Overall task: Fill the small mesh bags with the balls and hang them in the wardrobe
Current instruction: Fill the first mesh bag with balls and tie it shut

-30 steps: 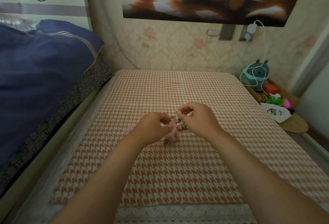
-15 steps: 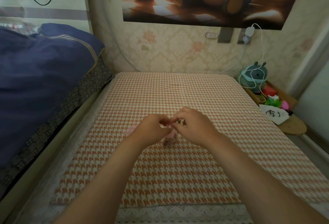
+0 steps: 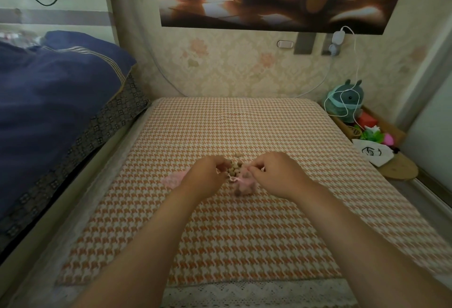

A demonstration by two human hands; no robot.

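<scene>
Fingers (image 3: 254,170) of right hand (image 3: 276,176) pinch pink mesh bag (image 3: 244,184); left hand (image 3: 208,176) curled at balls (image 3: 233,169), hold unclear.

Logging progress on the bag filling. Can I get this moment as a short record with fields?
surface: checked cloth
loose: balls piled between the hands
filled: pink bag with balls inside, beside the pile
right hand: pinches the pink bag's top
left hand: fingers curled by the pile, hold unclear
spare: flat pink bag, left of the left hand
wardrobe: not in view
</scene>
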